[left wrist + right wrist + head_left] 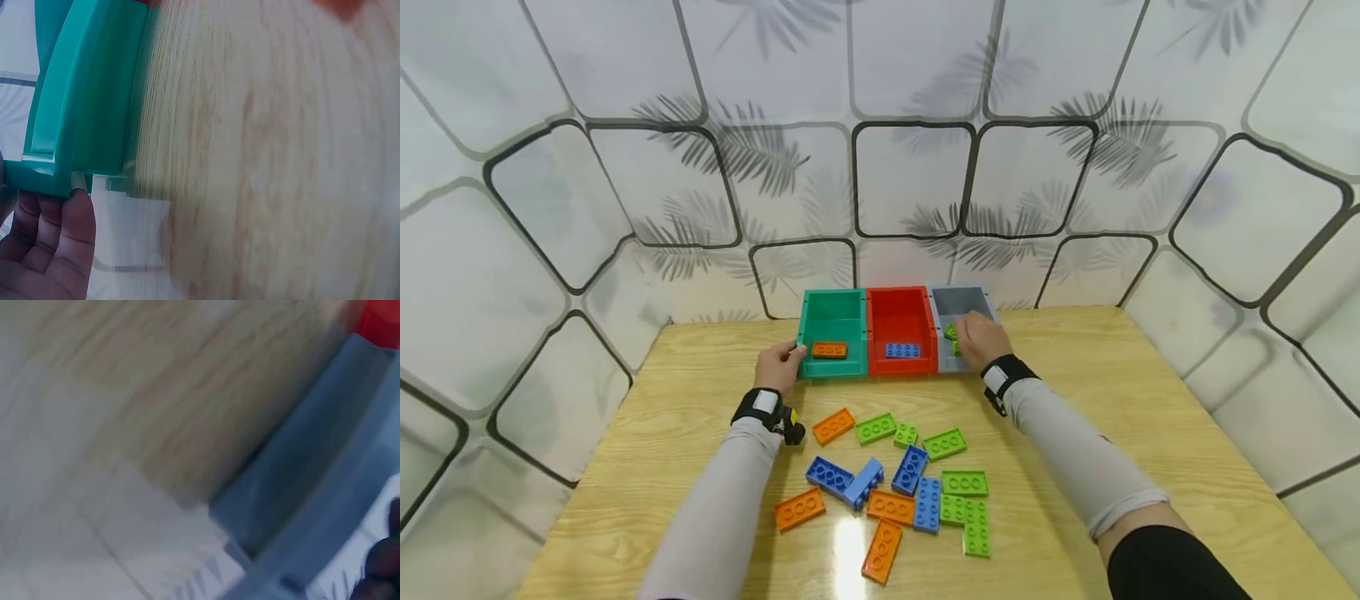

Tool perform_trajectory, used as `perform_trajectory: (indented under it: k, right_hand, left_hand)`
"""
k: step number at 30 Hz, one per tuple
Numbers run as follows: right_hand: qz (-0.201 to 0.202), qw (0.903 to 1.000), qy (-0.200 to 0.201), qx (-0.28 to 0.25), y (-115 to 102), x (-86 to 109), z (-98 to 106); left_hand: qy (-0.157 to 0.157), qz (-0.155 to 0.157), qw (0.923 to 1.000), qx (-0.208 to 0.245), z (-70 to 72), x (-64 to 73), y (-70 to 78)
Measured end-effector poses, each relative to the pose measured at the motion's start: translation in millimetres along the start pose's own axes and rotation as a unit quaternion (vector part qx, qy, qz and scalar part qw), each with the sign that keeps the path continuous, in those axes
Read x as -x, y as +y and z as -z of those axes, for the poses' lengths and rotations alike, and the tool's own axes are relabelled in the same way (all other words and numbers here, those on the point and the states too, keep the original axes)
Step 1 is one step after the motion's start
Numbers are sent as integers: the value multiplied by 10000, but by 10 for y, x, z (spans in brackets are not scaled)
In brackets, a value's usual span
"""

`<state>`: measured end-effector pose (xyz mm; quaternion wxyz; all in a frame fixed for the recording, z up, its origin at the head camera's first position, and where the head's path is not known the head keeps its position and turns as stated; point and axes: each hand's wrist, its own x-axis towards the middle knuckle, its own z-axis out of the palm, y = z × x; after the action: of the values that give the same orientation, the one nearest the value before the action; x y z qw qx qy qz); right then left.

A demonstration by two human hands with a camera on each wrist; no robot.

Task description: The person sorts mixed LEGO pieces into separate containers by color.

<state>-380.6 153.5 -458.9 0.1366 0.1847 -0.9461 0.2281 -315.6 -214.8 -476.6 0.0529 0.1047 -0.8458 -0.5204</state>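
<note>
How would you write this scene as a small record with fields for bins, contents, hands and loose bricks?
Bins: teal rectangular plastic bin, red rectangular plastic bin, grey rectangular plastic bin, side by side
Teal contents: one orange oblong plastic brick
Red contents: one blue oblong plastic brick
Grey contents: green plastic, partly hidden by a hand
Left hand: fingers grip the teal bin's left edge
Right hand: over the grey bin, fingers apparently pinching a small green plastic brick
Loose on wood-grained table: four orange bricks, four blue bricks, several green bricks
</note>
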Motion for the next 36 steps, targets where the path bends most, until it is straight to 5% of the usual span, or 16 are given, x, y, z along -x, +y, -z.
perform_trajectory:
  k: [8,15,21,30,36]
  right_hand:
    - [293,9869,-1011,1220,114,-93,-219]
    - [209,9844,-1521,858,100,-28,-127]
    - [243,9870,-1556,307,72,21,-57]
    - [974,9854,-1383,-192,-95,389,247]
    - [1642,9662,-1985,-46,-347,854,377]
  left_hand:
    - [-26,-2,10000,-51,-9,34,34]
    - [-72,-30,9999,-115,-33,37,32]
    - [-47,-12,9999,-138,22,13,44]
    - [-46,10,10000,-68,45,-2,110]
    - [-127,127,9998,-60,-6,-3,57]
